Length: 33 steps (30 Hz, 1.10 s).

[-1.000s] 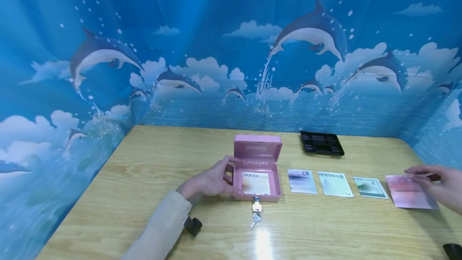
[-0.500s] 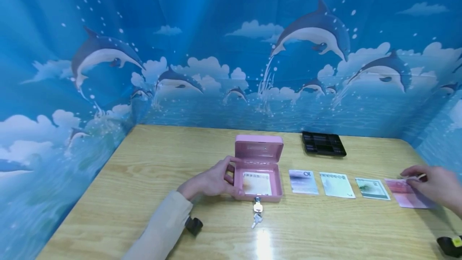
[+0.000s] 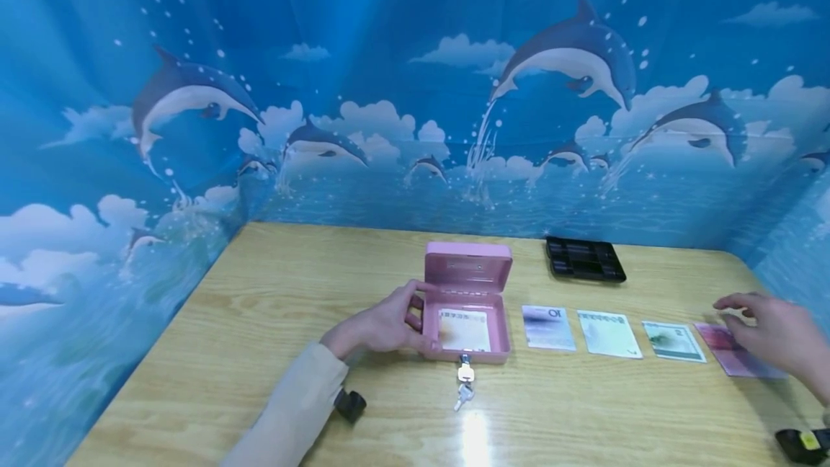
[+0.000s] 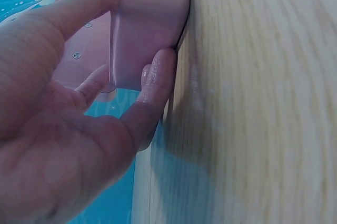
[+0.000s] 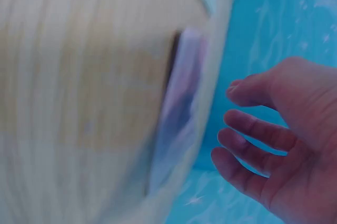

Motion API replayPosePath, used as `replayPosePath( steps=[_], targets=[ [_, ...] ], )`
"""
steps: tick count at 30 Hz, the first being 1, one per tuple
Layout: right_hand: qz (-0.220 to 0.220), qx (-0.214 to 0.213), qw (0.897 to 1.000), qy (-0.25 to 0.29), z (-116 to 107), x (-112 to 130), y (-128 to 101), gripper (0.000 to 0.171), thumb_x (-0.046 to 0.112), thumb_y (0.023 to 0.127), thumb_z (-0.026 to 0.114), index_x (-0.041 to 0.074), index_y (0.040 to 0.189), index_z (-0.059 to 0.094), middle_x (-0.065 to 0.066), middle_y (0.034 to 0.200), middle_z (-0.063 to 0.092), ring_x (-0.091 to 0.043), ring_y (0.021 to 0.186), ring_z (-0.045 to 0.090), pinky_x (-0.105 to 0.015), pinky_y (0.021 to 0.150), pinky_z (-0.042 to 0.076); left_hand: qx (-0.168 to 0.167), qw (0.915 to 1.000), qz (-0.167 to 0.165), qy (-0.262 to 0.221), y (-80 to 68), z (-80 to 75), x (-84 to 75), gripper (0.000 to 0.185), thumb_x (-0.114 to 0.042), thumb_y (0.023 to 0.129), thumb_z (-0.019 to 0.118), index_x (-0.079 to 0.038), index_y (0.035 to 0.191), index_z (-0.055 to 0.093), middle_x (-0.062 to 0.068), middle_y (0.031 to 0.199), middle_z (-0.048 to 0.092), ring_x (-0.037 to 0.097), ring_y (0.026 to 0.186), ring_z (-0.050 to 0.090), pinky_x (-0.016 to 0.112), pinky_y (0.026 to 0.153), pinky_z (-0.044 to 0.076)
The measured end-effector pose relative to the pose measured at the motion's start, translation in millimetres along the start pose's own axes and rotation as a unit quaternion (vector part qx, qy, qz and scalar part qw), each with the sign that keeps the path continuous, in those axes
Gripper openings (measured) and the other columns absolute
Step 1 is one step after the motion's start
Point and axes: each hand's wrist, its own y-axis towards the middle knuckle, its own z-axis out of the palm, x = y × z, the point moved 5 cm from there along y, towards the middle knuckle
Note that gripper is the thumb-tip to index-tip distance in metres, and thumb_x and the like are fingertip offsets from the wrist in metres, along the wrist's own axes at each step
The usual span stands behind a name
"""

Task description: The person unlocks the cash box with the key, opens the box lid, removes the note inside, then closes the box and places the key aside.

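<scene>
A pink cash box (image 3: 468,265) stands with its lid raised, a pale banknote (image 3: 464,330) lying inside. My left hand (image 3: 389,319) grips its left side, thumb near the front corner and fingers spread along the wall toward the back; the left wrist view shows fingertips against the pink metal (image 4: 152,29). A key (image 3: 465,372) sits in the front lock with a second one dangling below. At the far right, my right hand (image 3: 772,326) hovers over a reddish-pink banknote (image 3: 735,359), holding nothing; in the right wrist view its fingers (image 5: 253,129) are loosely bent, apart from the note.
Between box and right hand, a purple 10 note (image 3: 548,327), a pale green note (image 3: 609,335) and a smaller green note (image 3: 674,341) lie in a row. A black compartment tray (image 3: 586,260) stands behind them, near the dolphin-print curtain (image 3: 363,92).
The right hand has let go of the reddish-pink banknote, which now lies flat on the table, and has lifted slightly off it. My left hand stays on the cash box.
</scene>
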Motion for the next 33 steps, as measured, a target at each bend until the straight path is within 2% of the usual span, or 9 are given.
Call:
replayPosePath(
  steps=[5,10,13,15,17,19,26,33],
  targets=[
    [0.001,-0.021,0.999,0.041,-9,33,-3,0.023,0.005,0.085,0.074,-0.004,0.106,0.072,-0.035,0.105,0.069,-0.048,0.080,0.067,-0.050,0.053,0.052,-0.002,1.0000,-0.002,-0.002,0.7,0.3,0.4,0.090,-0.018,0.079,0.089,-0.020,0.151,0.036,0.012,0.134,0.054,0.021,0.108,0.062,0.039,0.096,0.055],
    [0.004,-0.019,0.995,0.093,-10,65,-5,0.030,0.015,0.092,0.074,-0.001,0.117,0.071,-0.031,0.111,0.069,-0.043,0.087,0.068,-0.030,0.051,0.053,-0.003,1.0000,-0.006,-0.005,0.3,0.4,-0.1,0.092,-0.017,0.078,0.090,-0.020,0.152,0.035,0.011,0.133,0.055,0.020,0.108,0.062,0.037,0.095,0.056],
    [-0.009,-0.023,0.992,0.126,-11,84,-7,0.031,0.017,0.092,0.075,0.001,0.119,0.071,-0.026,0.109,0.072,-0.014,0.085,0.069,-0.021,0.054,0.053,-0.001,1.0000,-0.003,-0.006,0.4,0.8,-0.4,0.092,-0.017,0.078,0.089,-0.020,0.152,0.035,0.012,0.134,0.055,0.021,0.108,0.062,0.037,0.095,0.056],
    [-0.022,-0.026,0.989,0.147,-12,96,-8,0.032,0.017,0.092,0.076,0.004,0.120,0.072,-0.023,0.109,0.074,0.007,0.084,0.062,-0.018,0.056,0.053,0.000,1.0000,-0.001,-0.003,0.7,0.5,0.3,0.091,-0.017,0.078,0.089,-0.019,0.152,0.035,0.012,0.134,0.055,0.021,0.109,0.062,0.038,0.095,0.056],
    [-0.034,-0.025,0.985,0.165,-12,107,-9,0.032,0.017,0.092,0.077,0.006,0.121,0.072,-0.021,0.110,0.074,0.019,0.085,0.053,-0.017,0.058,0.054,0.000,1.0000,0.000,-0.001,0.7,0.3,0.7,0.091,-0.018,0.079,0.089,-0.020,0.152,0.035,0.012,0.134,0.055,0.021,0.109,0.062,0.038,0.096,0.056],
    [-0.041,-0.021,0.983,0.176,-12,118,-9,0.032,0.017,0.092,0.076,0.007,0.123,0.072,-0.019,0.112,0.074,0.021,0.087,0.051,-0.017,0.059,0.054,0.001,1.0000,-0.001,0.001,0.6,-0.1,1.2,0.091,-0.019,0.078,0.089,-0.020,0.152,0.035,0.011,0.134,0.055,0.021,0.110,0.062,0.038,0.097,0.056],
    [-0.054,-0.016,0.974,0.221,-11,149,-11,0.032,0.018,0.093,0.076,0.012,0.124,0.071,-0.012,0.114,0.075,0.016,0.094,0.057,-0.018,0.065,0.056,-0.002,1.0000,-0.007,0.003,0.8,-0.3,1.6,0.091,-0.020,0.078,0.089,-0.022,0.151,0.036,0.010,0.134,0.054,0.021,0.109,0.061,0.039,0.097,0.054],
    [-0.094,-0.016,0.966,0.240,-9,179,-11,0.029,0.016,0.092,0.077,0.015,0.120,0.073,-0.006,0.113,0.075,0.007,0.089,0.063,-0.021,0.065,0.057,-0.004,1.0000,-0.009,-0.001,1.2,-0.2,1.5,0.092,-0.019,0.077,0.090,-0.021,0.151,0.036,0.010,0.132,0.055,0.021,0.107,0.061,0.036,0.093,0.055]
  ],
)
